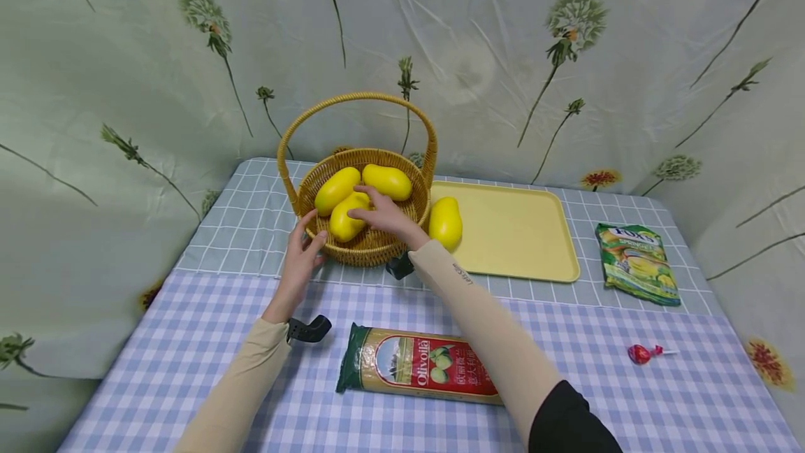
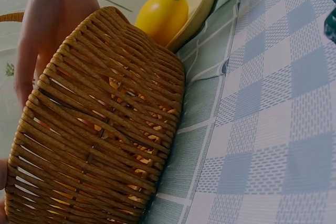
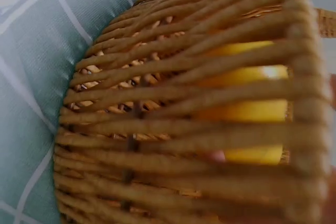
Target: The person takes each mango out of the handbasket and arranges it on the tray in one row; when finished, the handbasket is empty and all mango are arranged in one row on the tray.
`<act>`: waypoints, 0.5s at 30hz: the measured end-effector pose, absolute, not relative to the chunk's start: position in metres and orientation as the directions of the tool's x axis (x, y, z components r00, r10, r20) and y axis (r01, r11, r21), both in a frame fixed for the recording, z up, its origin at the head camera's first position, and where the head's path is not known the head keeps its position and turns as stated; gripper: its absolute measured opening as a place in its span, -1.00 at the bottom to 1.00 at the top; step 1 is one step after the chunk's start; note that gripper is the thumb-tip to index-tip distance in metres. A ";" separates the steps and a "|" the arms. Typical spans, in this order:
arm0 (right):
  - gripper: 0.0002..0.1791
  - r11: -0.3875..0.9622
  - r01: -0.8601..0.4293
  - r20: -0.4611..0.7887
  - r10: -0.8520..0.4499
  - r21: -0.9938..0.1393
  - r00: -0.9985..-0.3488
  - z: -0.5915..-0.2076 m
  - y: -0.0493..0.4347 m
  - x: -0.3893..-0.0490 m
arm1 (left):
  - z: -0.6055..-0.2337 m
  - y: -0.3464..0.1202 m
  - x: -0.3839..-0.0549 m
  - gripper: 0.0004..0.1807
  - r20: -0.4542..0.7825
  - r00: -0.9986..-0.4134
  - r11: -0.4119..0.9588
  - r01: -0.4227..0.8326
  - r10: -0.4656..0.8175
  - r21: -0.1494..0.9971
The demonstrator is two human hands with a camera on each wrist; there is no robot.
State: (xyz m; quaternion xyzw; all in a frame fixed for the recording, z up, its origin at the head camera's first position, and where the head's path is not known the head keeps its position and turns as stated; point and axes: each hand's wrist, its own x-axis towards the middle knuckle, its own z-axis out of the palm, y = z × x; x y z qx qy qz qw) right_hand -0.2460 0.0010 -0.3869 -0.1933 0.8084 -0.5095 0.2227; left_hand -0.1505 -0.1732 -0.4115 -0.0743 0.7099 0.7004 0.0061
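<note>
Smooth, glossy yellow mango [image 1: 344, 225]

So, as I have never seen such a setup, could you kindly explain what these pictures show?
No machine here: it is a person working bare-handed. The wide picture comes from a head camera; the close ones come from a small wrist camera on each arm. The left hand holds the wicker basket by its rim. The right hand reaches inside, over the front one of three yellow fruits; whether it grips is hard to tell. Another yellow fruit lies at the left end of the pale tray. Nearer the person is an Olivoilà packet; far to the right are a green Fox's bag and a red lollipop.
</note>
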 end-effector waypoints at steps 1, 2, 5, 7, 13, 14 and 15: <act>-0.34 0.427 -0.095 -0.164 -0.530 -0.899 -0.832 -0.387 -0.001 -0.246 | -0.414 -0.174 -0.152 -0.39 -0.113 -0.989 0.005 -0.114 -0.099 0.993; -0.33 0.439 -0.096 -0.170 -0.528 -0.893 -0.832 -0.388 -0.003 -0.246 | -0.418 -0.176 -0.153 -0.39 -0.112 -0.989 0.007 -0.113 -0.102 0.994; -0.33 0.480 -0.106 -0.192 -0.530 -0.871 -0.826 -0.389 -0.009 -0.246 | -0.428 -0.178 -0.158 -0.39 -0.105 -0.988 0.017 -0.108 -0.110 0.994; -0.33 0.492 -0.109 -0.206 -0.541 -0.864 -0.815 -0.390 -0.011 -0.246 | -0.434 -0.179 -0.159 -0.40 -0.098 -0.988 0.029 -0.102 -0.116 0.994; -0.41 0.468 -0.075 -0.237 -0.571 -0.881 -0.786 -0.391 -0.010 -0.246 | -0.438 -0.178 -0.160 -0.41 -0.075 -0.988 0.059 -0.083 -0.132 0.995; -0.42 0.454 -0.056 -0.244 -0.572 -0.889 -0.783 -0.390 -0.009 -0.246 | -0.438 -0.179 -0.160 -0.41 -0.072 -0.988 0.062 -0.080 -0.134 0.995; -0.43 0.437 -0.035 -0.249 -0.574 -0.899 -0.780 -0.389 -0.008 -0.246 | -0.438 -0.179 -0.160 -0.41 -0.071 -0.988 0.064 -0.080 -0.135 0.995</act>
